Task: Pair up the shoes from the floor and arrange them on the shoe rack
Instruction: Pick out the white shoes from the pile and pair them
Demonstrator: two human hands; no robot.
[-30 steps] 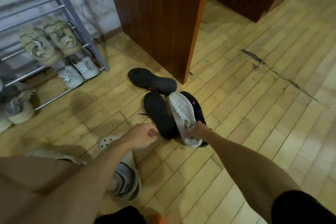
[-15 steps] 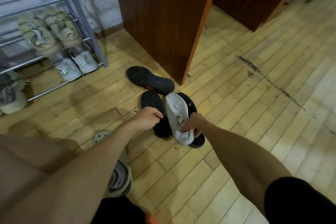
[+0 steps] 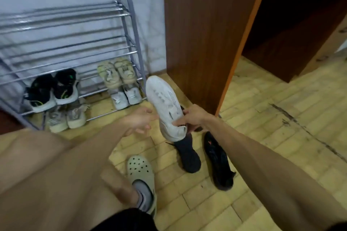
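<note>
My right hand [image 3: 193, 118] grips a white sneaker [image 3: 165, 105] at its heel end, sole toward me, lifted off the floor with its toe pointing toward the shoe rack [image 3: 124, 24]. Just left of the sneaker my left hand [image 3: 139, 120] is open with fingers spread, holding nothing. Below on the wooden floor lie two black shoes: one sole-up [image 3: 188, 153], partly hidden by the white sneaker, and one further right [image 3: 218, 163] with a red mark. Part of another dark shoe shows behind my right hand.
The metal rack against the wall holds black-and-green sneakers [image 3: 52, 90], cream sneakers [image 3: 117, 73], white sneakers [image 3: 125, 96] and grey-beige ones [image 3: 66, 118]; its upper shelves are bare. A brown wooden cabinet [image 3: 202, 33] stands right of the rack. My foot wears a pale clog [image 3: 140, 174].
My right hand has lifted the white sneaker off the black shoes and carried it up toward the rack. My left hand has opened beside it. The view has swung left onto the rack.
</note>
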